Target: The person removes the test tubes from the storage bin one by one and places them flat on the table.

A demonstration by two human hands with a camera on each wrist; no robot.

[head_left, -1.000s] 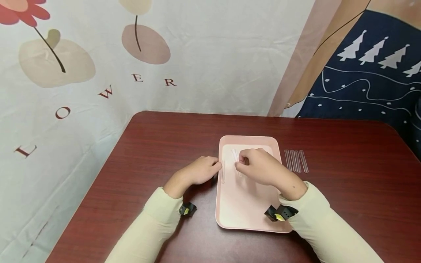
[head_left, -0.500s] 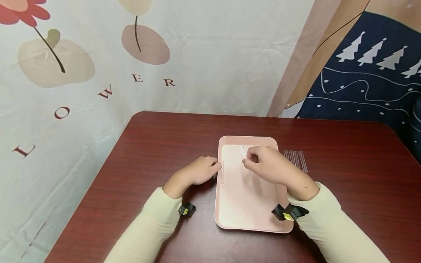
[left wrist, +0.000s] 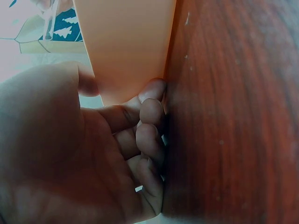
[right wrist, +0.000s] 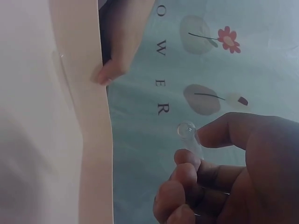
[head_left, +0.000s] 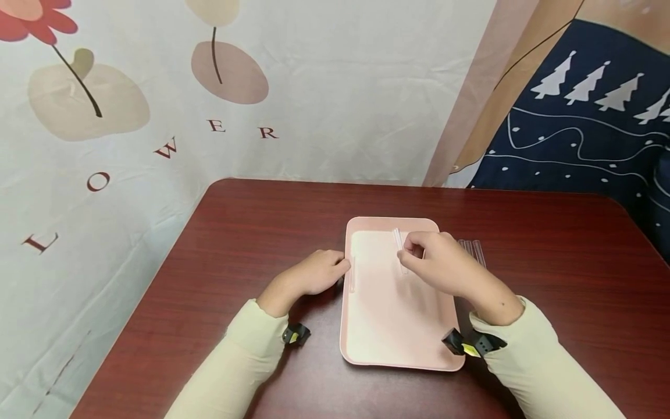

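My right hand [head_left: 445,265] pinches a clear test tube [head_left: 398,237] between thumb and fingers over the pink tray [head_left: 389,343]. In the right wrist view the round end of this test tube [right wrist: 186,131] points at the camera, with the other fingers curled below it. A second clear test tube [head_left: 352,274] lies lengthwise along the tray's left side. At that side my left hand [head_left: 316,273] grips the tray's edge. The left wrist view has the thumb at the rim and the fingers curled low against the tray, close to the tabletop.
Past the tray's right side, several more clear test tubes [head_left: 475,251] lie side by side, partly hidden by my right hand. The dark red wooden table [head_left: 251,233] reaches back to a printed cloth [head_left: 356,87]. A navy cloth [head_left: 565,139] with tree prints hangs at the right.
My right hand has moved right across the tray with the test tube, now covering part of the row of tubes. The left hand keeps its grip on the tray.
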